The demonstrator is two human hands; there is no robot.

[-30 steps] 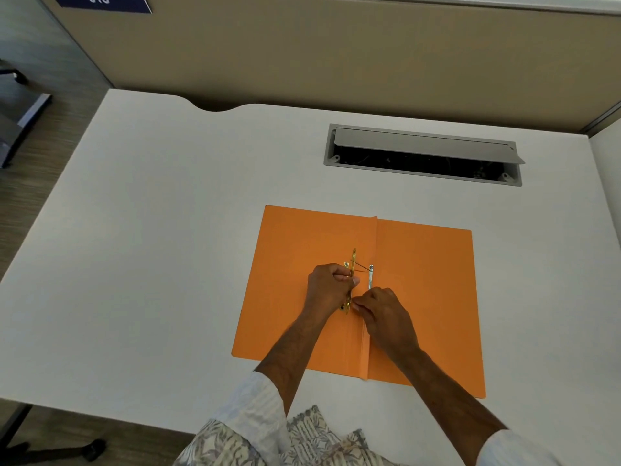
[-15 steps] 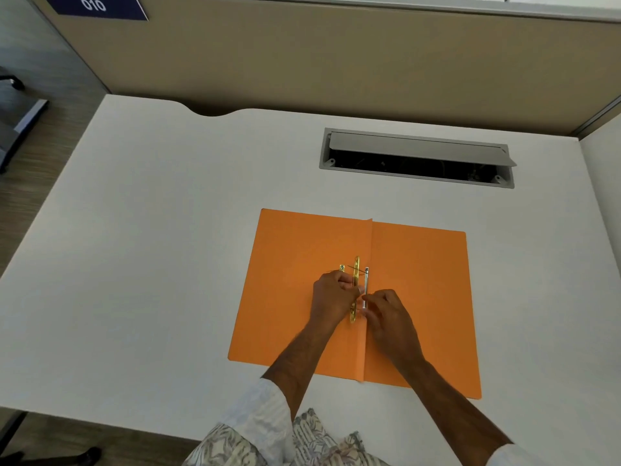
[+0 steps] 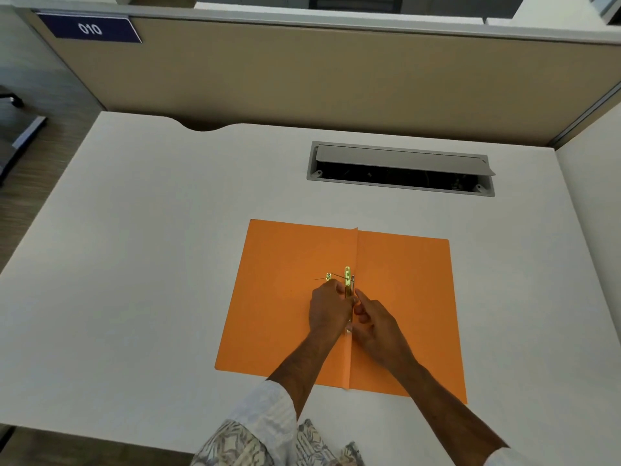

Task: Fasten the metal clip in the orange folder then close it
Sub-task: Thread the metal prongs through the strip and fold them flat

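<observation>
left hand point(image 3: 331, 311): fingers curled, pinching the metal clip point(image 3: 348, 286) from its 9 o'clock side
right hand point(image 3: 376, 326): loosely curled, fingertips on the clip's 3 o'clock side
orange folder point(image 3: 406, 297): lying open flat on the table point(image 3: 151, 264), clip right by the center crease
hard to see: clip's lower half is hidden by the hands, so can't tell if it's locked

One orange folder point(image 3: 292, 297), one metal clip point(image 3: 347, 280), two hands, left point(image 3: 331, 309) and right point(image 3: 378, 326), one white desk point(image 3: 151, 264), one cable hatch point(image 3: 400, 168)
</observation>
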